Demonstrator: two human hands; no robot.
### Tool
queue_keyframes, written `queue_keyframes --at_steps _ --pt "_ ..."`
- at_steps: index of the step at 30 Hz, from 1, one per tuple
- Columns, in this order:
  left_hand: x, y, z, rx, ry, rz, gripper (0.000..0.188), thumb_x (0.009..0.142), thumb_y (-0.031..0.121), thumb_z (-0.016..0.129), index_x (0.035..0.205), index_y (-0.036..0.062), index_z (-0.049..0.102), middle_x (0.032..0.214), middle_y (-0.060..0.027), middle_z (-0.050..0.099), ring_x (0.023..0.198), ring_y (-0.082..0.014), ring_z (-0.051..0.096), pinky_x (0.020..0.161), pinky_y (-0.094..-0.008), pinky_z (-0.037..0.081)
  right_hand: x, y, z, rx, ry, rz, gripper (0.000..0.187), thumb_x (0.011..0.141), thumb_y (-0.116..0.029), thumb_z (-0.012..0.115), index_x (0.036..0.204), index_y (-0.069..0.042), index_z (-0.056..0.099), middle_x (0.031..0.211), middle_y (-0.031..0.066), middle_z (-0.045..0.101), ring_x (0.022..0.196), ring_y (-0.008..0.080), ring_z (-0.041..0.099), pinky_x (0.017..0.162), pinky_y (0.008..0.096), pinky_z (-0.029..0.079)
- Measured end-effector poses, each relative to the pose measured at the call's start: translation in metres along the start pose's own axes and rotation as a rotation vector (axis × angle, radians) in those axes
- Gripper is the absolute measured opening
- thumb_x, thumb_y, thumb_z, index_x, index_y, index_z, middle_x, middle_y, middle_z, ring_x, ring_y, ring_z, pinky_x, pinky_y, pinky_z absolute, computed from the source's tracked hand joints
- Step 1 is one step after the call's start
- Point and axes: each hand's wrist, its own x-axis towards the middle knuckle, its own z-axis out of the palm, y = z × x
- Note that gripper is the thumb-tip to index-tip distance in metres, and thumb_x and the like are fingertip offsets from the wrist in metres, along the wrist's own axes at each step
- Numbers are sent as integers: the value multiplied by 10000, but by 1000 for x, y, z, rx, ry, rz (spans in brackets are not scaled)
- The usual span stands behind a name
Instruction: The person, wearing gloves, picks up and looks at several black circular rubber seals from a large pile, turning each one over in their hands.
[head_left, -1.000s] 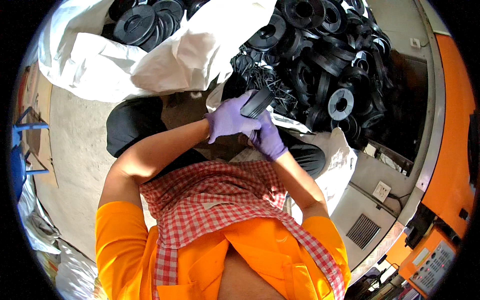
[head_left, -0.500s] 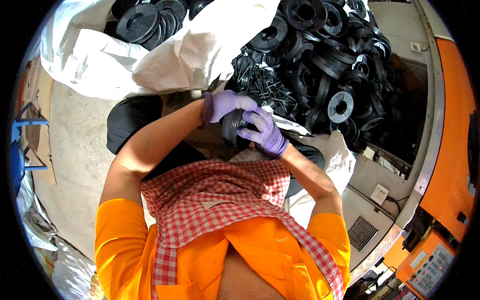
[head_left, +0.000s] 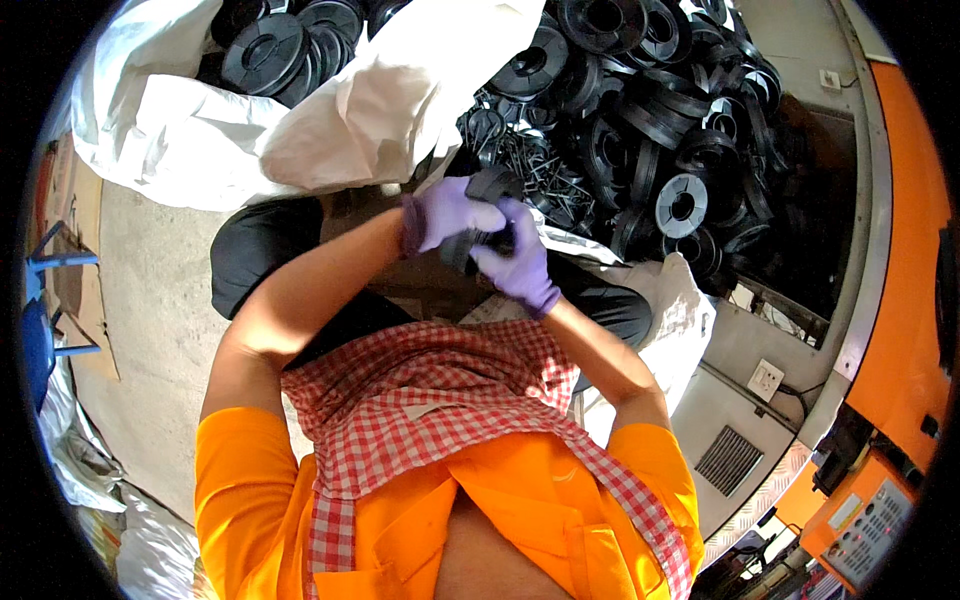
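Purple-gloved left hand (head_left: 450,212), curled narrowly around the left side of a black, ridged, round plastic piece (head_left: 496,184). Purple-gloved right hand (head_left: 524,264), closed on the same piece from the right and near side, thumb and fingers bent around it. Cannot tell, through the motion blur, one piece from two in this shared grip. Held over the gap between two black-trousered knees (head_left: 255,255), just left of and nearer than a tangle of thin black plastic sticks (head_left: 545,172). Beyond, to the far right, a tall heap of black plastic spools (head_left: 640,130), with one round, grey-faced spool (head_left: 682,183) at its near edge. Far left, a crumpled white sack (head_left: 190,135), black round discs (head_left: 262,60) inside. Near, a red-and-white checked apron (head_left: 400,400) over an orange shirt (head_left: 240,490). Well to the right, a large orange machine (head_left: 905,220); nearer, an orange control box with a grey buttoned face (head_left: 868,535). Farther left, a blue metal frame (head_left: 65,260) beside grey concrete floor (head_left: 150,260).
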Motion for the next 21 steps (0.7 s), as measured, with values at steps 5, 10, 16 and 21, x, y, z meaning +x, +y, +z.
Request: queue_keyframes --at_steps 5,10,16,21 --pt "1 -4 -10 1037 -243 763 353 754 72 643 1099 30 581 975 -71 634 918 -166 607 843 -321 478 9 45 -12 4 -415 -190 563 731 -219 746 1199 -33 494 1042 131 583 958 235 577 849 356 478" --pt "-4 -5 21 167 157 117 679 742 166 706 1318 3 386 983 -106 633 916 -147 601 811 -273 482 -12 42 9 395 -59 329 573 830 -238 665 1294 -35 397 1086 83 566 974 160 565 838 300 475" --pt "-14 -8 28 639 155 395 930 721 124 719 1462 48 164 1053 -87 616 892 -107 563 833 -249 461 -12 52 6 420 -198 270 492 885 -125 572 1319 -61 349 1229 93 486 1113 190 498 949 315 415" --pt "1 -20 25 505 213 313 910 700 78 730 1445 43 209 1105 -67 585 922 -118 561 819 -265 472 7 46 -9 314 -74 91 624 852 -288 633 1337 -24 342 1207 170 505 1076 250 531 920 332 432"
